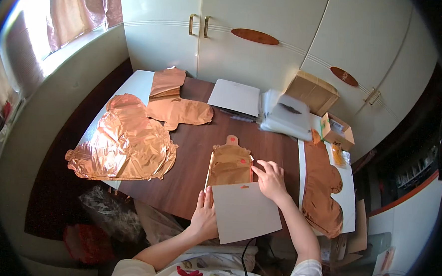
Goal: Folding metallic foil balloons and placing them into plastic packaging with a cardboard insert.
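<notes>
A copper-coloured foil balloon (229,169), folded flat into a narrow piece with a tab and red spots, lies at the table's near middle. Across its near end rests a plain white card (249,209) with a small slot at the top, reaching past the front table edge. My left hand (205,217) is upright along the left side of the card and foil, fingers stretched; its palm is partly hidden. At the right side, my right hand (271,180) has its fingers apart, one fingertip touching the foil's edge.
Unfolded copper foil balloons (126,138) lie on a white sheet at left; another (321,188) lies at right. At the back are a stack of white cards (235,96), a pile of clear plastic bags (284,116), a cardboard box (311,90) and a small open box (339,130).
</notes>
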The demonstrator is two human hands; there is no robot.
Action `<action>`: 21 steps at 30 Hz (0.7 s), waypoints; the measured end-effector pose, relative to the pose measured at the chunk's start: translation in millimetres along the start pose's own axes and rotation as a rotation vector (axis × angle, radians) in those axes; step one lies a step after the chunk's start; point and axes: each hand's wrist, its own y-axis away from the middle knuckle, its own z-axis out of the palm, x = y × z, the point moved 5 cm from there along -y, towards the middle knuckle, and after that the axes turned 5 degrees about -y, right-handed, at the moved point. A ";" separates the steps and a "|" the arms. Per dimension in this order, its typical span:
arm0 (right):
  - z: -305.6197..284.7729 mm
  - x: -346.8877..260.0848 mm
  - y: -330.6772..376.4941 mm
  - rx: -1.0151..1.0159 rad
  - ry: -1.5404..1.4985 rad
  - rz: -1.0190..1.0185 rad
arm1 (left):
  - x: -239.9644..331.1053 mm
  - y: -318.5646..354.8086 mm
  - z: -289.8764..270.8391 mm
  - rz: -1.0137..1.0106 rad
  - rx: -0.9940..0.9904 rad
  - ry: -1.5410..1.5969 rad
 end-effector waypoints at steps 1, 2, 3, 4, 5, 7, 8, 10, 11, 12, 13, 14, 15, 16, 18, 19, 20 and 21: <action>1.0 1.8 -3.3 0.000 -0.001 -0.002 | 0.4 -0.8 1.1 -0.005 -0.017 -0.024; 0.3 4.8 -7.4 0.008 0.013 0.008 | 0.1 -1.1 2.1 -0.010 -0.034 -0.047; 0.3 7.4 -11.1 0.012 0.025 0.018 | -0.2 -0.6 1.4 -0.014 -0.036 -0.047; -0.2 8.3 -15.4 0.023 0.047 0.002 | -0.2 -0.4 -0.1 -0.006 -0.042 -0.043; 0.8 9.4 -18.7 0.021 0.046 -0.001 | 0.1 0.0 -0.8 0.002 -0.047 -0.038; 2.7 11.9 -25.9 0.008 0.109 -0.002 | -0.6 0.4 2.2 0.002 -0.020 -0.034; 4.1 13.9 -30.5 0.009 0.110 -0.004 | -0.9 0.6 2.3 0.001 0.005 -0.029; 3.8 17.5 -39.0 0.007 0.161 0.019 | -0.6 -0.2 -1.6 0.005 -0.022 -0.027; 3.5 17.0 -42.3 -0.010 0.192 0.031 | -0.1 -0.3 -2.3 0.009 -0.051 -0.026; 4.1 9.3 -47.0 0.028 0.163 -0.009 | -0.4 0.7 -2.4 0.002 -0.051 -0.026; 2.9 -1.9 -53.3 0.068 0.135 -0.050 | -0.6 0.8 -2.6 -0.003 -0.054 -0.042; 1.4 -18.5 -57.1 0.103 0.106 -0.113 | -1.2 1.1 -2.3 -0.008 -0.058 -0.057; -1.5 -38.5 -60.1 0.066 -0.012 -0.178 | -1.4 1.5 -0.3 -0.013 -0.056 -0.055; 3.2 -56.8 -60.9 0.017 -0.056 -0.292 | -1.4 1.9 1.4 -0.009 -0.029 -0.042; 23.1 -84.4 -56.5 -0.135 -0.187 -0.445 | -2.0 2.2 0.6 -0.006 -0.002 -0.032; 30.7 -90.2 -55.7 -0.200 -0.175 -0.451 | -1.4 1.4 0.7 -0.007 -0.035 -0.057; 36.2 -95.2 -55.6 -0.264 -0.163 -0.456 | -1.4 1.0 1.6 -0.008 -0.069 -0.082; 37.8 -94.8 -60.1 -0.190 -0.166 -0.427 | -1.5 0.9 1.1 -0.012 -0.070 -0.085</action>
